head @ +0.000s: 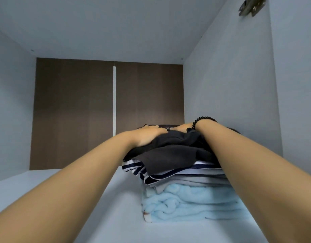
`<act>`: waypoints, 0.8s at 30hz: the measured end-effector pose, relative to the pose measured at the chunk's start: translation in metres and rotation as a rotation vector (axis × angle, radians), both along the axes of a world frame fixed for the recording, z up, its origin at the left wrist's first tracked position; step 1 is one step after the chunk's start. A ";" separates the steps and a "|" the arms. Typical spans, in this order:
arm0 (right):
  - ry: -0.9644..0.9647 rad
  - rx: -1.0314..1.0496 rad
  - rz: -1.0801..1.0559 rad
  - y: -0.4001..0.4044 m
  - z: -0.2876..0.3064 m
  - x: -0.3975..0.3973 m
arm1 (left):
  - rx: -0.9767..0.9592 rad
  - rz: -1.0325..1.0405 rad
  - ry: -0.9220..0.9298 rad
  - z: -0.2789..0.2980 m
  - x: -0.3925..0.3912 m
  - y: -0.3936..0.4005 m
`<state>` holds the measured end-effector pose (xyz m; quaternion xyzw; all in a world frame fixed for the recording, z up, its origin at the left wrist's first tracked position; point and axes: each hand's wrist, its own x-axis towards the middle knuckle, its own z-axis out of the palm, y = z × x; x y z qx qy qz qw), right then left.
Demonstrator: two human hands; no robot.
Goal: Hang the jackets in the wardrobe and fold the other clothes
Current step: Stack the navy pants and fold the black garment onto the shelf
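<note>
Setting: a pale wardrobe compartment (pixel 46 181) with a dark brown back panel (pixel 74 111); a metal hinge (pixel 251 6) sits at the upper right of the side wall.

Stack: folded clothes stand on the shelf, right of centre and close to the right side wall. From the bottom: a light blue fleecy garment (pixel 189 206), a grey folded layer (pixel 191 181), a navy-and-white striped garment (pixel 160 172), and a dark grey garment (pixel 174 149) on top.

Left hand (pixel 147 135): lies palm down on the far left of the dark grey garment, fingers extended and roughly flat, pressing the cloth, not gripping it.

Right hand (pixel 184 128): rests on the far right of the same garment, with a black bead bracelet (pixel 202 120) at the wrist. Its fingers are hidden behind the cloth, so whether they curl into the fabric cannot be told.

Step in hand (judgement): seating the top garment squarely on the stack.

Good practice: keep both palms flat and press evenly downward, so that the pile compresses without sliding. Smooth outward from the centre.

Point needing care: the striped garment's left edge juts beyond the layers below, and the dark cloth droops over it. Tucking both back in line would steady the pile.

Withdrawal: lift the hands straight up and clear, so that they do not drag the top layer forward.
</note>
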<state>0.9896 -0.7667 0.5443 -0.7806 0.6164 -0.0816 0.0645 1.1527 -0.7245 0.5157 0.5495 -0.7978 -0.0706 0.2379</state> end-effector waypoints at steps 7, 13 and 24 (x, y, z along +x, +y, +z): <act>-0.006 -0.207 -0.019 0.050 0.006 -0.012 | 0.012 0.127 0.083 -0.009 0.011 0.025; 0.021 -0.404 0.064 0.112 -0.030 -0.011 | -0.007 0.154 0.112 -0.028 0.012 0.071; -0.163 -0.476 0.086 0.224 -0.105 0.014 | -0.112 0.099 -0.091 -0.078 0.053 0.211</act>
